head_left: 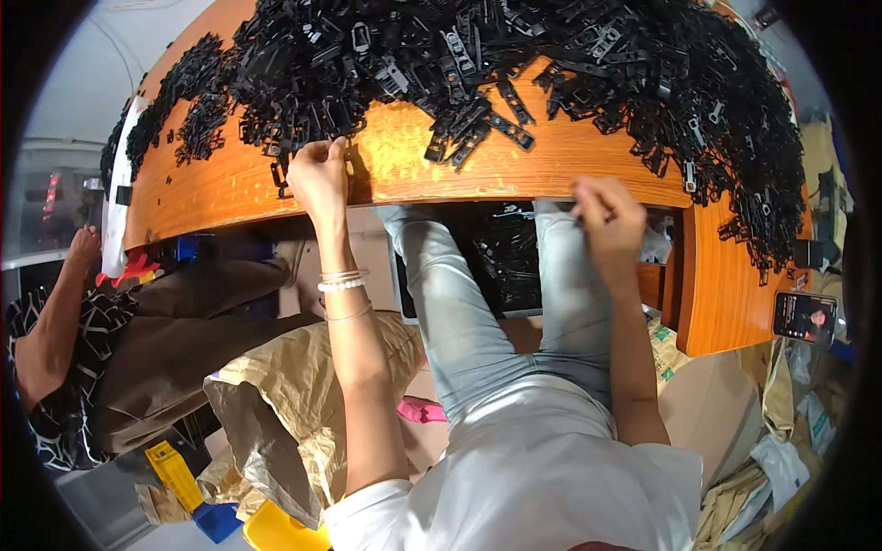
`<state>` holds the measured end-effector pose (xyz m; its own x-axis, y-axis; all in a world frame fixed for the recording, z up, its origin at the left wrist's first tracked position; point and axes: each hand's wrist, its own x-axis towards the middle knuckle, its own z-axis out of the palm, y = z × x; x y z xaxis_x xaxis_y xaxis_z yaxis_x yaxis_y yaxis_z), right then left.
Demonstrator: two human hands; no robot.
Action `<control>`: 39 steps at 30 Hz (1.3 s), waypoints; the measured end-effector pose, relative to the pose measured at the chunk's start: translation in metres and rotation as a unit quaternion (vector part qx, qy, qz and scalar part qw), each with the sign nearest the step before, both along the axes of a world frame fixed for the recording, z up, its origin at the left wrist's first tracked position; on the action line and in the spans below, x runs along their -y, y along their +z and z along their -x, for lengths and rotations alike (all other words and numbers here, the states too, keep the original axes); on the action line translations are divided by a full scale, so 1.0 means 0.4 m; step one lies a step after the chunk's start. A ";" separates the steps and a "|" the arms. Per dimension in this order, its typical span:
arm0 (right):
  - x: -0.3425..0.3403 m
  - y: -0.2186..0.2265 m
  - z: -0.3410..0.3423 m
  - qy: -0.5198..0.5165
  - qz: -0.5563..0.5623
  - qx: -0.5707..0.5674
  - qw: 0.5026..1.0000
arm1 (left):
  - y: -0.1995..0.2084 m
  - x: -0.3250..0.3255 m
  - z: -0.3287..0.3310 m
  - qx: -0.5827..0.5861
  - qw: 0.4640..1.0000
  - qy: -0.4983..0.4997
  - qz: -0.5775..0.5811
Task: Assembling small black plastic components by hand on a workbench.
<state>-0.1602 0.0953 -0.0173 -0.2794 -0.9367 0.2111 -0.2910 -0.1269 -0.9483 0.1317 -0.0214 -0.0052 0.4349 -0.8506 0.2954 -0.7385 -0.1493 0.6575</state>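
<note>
A big heap of small black plastic pieces [404, 55], narrow with slots like clips, covers the far part of the wooden table [395, 165]. At the near edge, left of centre, my left hand [319, 174] is closed in a pinch. A slotted black piece [280, 174] shows right beside its fingers; whether they grip it is unclear. My right hand [611, 216] hovers over the table's front edge above my right thigh, fingers curled, slightly blurred; anything inside is hidden. Between the hands, several loose black pieces [473, 133] lie apart from the heap.
Below the table edge, between my legs, a dark container [503, 243] holds more black pieces. A phone [805, 318] stands at the right end of the table. A crumpled brown paper sack [285, 395] is by my left arm. Another person's arm [55, 321] is at the far left.
</note>
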 end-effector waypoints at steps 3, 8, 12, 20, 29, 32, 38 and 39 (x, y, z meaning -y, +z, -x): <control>0.070 0.019 0.061 -0.104 0.064 -0.179 0.976 | -0.014 -0.009 0.024 -0.019 0.996 -0.028 0.081; 0.145 0.018 0.095 -0.165 0.030 -0.414 0.895 | 0.000 -0.036 0.117 -0.246 0.951 -0.139 0.126; 0.121 0.001 0.075 -0.106 0.076 -0.349 0.928 | 0.023 -0.099 0.206 -0.431 0.874 -0.215 0.056; 0.057 0.026 0.024 -0.076 0.115 -0.147 0.979 | 0.005 -0.157 0.315 -0.592 0.678 -0.423 -0.108; 0.028 0.078 -0.020 0.072 0.213 -0.155 0.962 | 0.005 -0.191 0.329 -0.529 0.718 -0.446 -0.075; 0.022 0.077 -0.024 0.069 0.211 -0.144 0.964 | 0.017 -0.190 0.330 -0.501 0.732 -0.458 -0.062; 0.023 0.076 -0.026 0.082 0.202 -0.134 0.967 | 0.038 -0.198 0.328 -0.447 0.760 -0.469 -0.050; 0.022 0.078 -0.026 0.083 0.201 -0.134 0.967 | 0.043 -0.199 0.325 -0.420 0.776 -0.468 -0.057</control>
